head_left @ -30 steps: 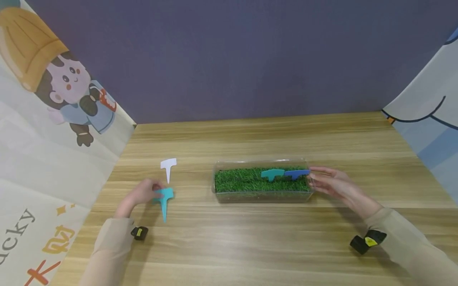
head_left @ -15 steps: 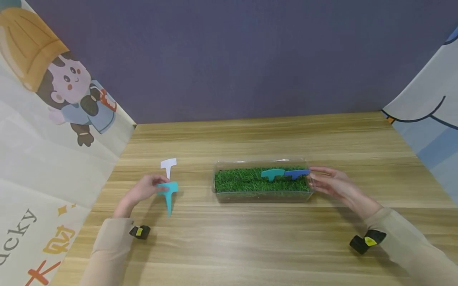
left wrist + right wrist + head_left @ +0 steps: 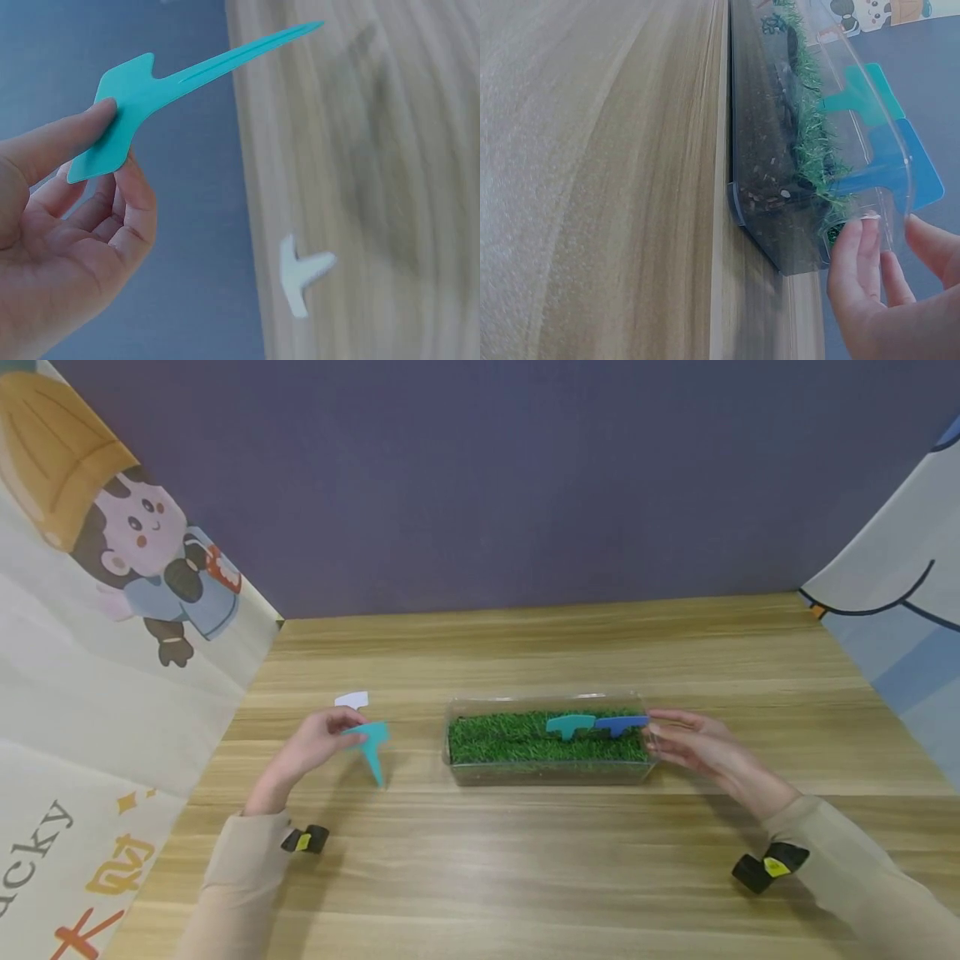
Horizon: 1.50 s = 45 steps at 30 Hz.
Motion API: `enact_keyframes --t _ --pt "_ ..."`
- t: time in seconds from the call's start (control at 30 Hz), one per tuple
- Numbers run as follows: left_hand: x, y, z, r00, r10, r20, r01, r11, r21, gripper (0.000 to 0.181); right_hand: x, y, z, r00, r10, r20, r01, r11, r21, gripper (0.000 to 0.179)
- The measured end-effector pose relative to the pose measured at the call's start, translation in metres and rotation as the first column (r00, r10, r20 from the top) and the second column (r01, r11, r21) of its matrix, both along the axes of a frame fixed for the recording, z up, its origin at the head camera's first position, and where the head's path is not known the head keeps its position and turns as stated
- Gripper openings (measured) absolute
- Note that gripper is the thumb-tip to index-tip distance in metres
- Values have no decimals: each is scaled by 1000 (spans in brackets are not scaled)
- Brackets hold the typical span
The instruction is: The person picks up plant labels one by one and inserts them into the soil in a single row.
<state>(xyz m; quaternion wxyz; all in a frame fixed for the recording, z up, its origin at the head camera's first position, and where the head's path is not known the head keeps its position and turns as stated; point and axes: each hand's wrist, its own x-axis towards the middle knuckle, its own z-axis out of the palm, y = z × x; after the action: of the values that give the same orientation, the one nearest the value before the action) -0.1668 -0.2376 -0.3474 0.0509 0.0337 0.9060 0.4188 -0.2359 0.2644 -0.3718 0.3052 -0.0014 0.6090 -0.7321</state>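
A turquoise T-shaped plant label (image 3: pixel 371 736) is pinched between the thumb and fingers of my left hand (image 3: pixel 309 748), its pointed stem slanting down over the table. The left wrist view shows the thumb on the label's flat head. Behind that hand lies a white plant label (image 3: pixel 351 699), its stem hidden in the head view. My right hand (image 3: pixel 708 752) rests its extended fingers against the right end of a clear planter box (image 3: pixel 551 774). Green grass (image 3: pixel 502 739) fills the box. A green label (image 3: pixel 571 726) and a blue label (image 3: pixel 622 725) stand in it, side by side at the right.
The wood-grain table (image 3: pixel 480 877) holds the box near its middle. A dark blue panel (image 3: pixel 480 485) rises behind the table. Printed cloth walls (image 3: pixel 90 710) flank it on both sides. In the right wrist view, dark soil (image 3: pixel 769 150) shows below the grass.
My left hand has lifted the turquoise label and moved it right and away from me, tilting its stem and covering the white label's stem. My right hand and the box have stayed put.
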Motion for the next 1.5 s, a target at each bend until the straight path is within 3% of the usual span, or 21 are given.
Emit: enact_keyframes --t 0.6,0.97,1.2,1.5 --pt "1 42 37 991 37 -131 -21 993 117 23 0 0 0 1000 5 -14 -5 1000 -14 24" --pt "3 68 54 969 68 -239 -9 971 239 23 1 1 1 999 16 -34 -16 1000 24 37" --pt "-4 87 55 953 63 -295 40 943 330 20 0 2 0 1000 10 -22 -10 1000 0 25" --pt "-13 109 48 959 30 -281 77 929 363 20 1 2 0 1000 13 -16 -13 1000 -13 25"
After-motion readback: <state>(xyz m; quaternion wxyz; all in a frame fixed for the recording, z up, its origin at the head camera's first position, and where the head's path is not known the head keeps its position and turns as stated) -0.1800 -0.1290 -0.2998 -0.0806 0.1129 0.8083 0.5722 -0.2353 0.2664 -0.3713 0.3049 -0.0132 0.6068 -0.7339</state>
